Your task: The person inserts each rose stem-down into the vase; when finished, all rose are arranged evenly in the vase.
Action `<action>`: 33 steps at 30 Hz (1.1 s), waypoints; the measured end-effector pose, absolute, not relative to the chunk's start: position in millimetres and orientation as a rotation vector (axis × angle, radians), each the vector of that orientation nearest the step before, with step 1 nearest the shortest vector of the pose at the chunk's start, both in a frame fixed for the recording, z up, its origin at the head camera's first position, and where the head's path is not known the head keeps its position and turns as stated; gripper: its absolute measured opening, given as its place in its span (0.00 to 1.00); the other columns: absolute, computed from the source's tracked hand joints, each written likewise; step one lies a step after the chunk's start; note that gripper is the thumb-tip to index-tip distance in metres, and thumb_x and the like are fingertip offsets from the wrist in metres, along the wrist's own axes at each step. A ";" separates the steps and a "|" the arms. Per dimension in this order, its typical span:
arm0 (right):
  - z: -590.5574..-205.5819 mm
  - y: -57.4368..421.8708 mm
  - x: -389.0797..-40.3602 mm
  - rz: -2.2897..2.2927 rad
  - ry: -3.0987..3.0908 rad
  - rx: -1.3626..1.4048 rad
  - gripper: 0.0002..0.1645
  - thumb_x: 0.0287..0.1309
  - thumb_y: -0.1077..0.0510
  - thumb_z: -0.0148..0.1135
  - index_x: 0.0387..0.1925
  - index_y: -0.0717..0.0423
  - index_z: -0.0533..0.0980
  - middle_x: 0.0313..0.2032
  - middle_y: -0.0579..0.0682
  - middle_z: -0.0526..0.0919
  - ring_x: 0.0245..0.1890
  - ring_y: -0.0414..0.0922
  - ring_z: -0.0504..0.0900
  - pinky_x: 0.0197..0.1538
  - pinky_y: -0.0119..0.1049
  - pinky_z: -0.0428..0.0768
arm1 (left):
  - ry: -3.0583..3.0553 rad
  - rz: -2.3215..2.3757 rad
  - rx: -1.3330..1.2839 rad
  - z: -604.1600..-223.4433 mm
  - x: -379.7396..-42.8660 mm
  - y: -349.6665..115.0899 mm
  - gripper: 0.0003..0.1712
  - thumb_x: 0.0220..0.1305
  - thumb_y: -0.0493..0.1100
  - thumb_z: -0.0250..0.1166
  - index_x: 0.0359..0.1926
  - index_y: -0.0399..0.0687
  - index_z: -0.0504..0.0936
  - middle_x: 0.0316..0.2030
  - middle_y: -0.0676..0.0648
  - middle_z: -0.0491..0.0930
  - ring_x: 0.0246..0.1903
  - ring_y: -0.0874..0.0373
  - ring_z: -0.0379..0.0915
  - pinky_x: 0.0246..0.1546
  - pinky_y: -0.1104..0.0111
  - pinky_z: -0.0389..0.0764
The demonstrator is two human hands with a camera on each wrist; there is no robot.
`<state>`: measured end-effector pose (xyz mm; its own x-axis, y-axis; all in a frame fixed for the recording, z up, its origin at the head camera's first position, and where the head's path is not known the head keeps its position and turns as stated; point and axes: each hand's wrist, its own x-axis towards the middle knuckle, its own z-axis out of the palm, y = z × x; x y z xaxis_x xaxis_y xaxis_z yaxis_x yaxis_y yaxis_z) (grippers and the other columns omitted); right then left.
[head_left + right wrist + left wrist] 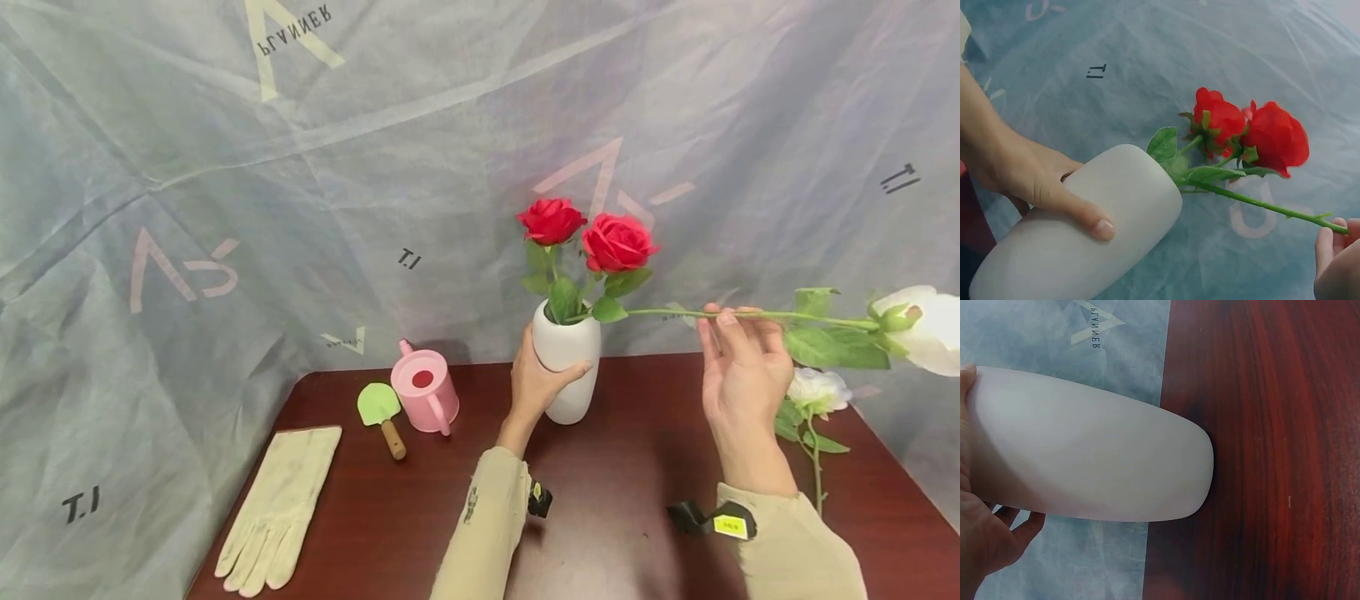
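A white vase (572, 367) stands on the table with two red roses (619, 242) in its mouth. My left hand (538, 377) grips the vase around its upper side, thumb across the front; the left wrist view shows the vase's smooth body (1104, 450) down to its base. To the right, my right hand (746, 367) pinches the green stem of a white rose (926, 329) between thumb and fingers. That stem lies nearly level, its cut end at the vase mouth among the leaves. In the right wrist view the stem (1260, 204) runs from the fingertips to the rim.
Another white flower (819, 392) lies on the table at the right, partly behind the right forearm. Left of the vase are a pink watering can (426, 392), a small green trowel (379, 406) and a pale glove (281, 508). Grey cloth (420, 167) hangs behind the table.
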<state>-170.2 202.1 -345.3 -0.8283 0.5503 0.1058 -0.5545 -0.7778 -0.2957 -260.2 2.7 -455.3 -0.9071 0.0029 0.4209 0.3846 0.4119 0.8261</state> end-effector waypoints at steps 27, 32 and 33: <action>-343.6 162.6 -170.6 2.275 -0.493 -0.115 0.13 0.45 0.79 0.63 0.32 0.70 0.69 0.33 0.61 0.73 0.36 0.55 0.80 0.40 0.39 0.79 | -2.327 -1.505 -0.286 -455.8 -257.5 0.6 0.58 0.35 0.64 0.75 0.68 0.70 0.55 0.53 0.58 0.71 0.46 0.62 0.70 0.41 0.63 0.73; -344.1 171.5 -170.5 2.244 -0.516 -0.124 0.14 0.45 0.78 0.64 0.33 0.69 0.69 0.36 0.60 0.71 0.39 0.56 0.79 0.44 0.40 0.78 | -2.326 -1.490 -0.288 -454.6 -258.1 1.3 0.58 0.34 0.63 0.76 0.68 0.70 0.56 0.53 0.59 0.71 0.46 0.63 0.70 0.42 0.63 0.73; -343.5 172.4 -170.6 2.239 -0.515 -0.121 0.14 0.45 0.78 0.65 0.33 0.69 0.69 0.36 0.60 0.71 0.39 0.56 0.79 0.44 0.40 0.78 | -2.322 -1.489 -0.292 -454.6 -258.6 1.6 0.58 0.34 0.63 0.76 0.68 0.70 0.56 0.53 0.59 0.71 0.46 0.63 0.70 0.42 0.63 0.73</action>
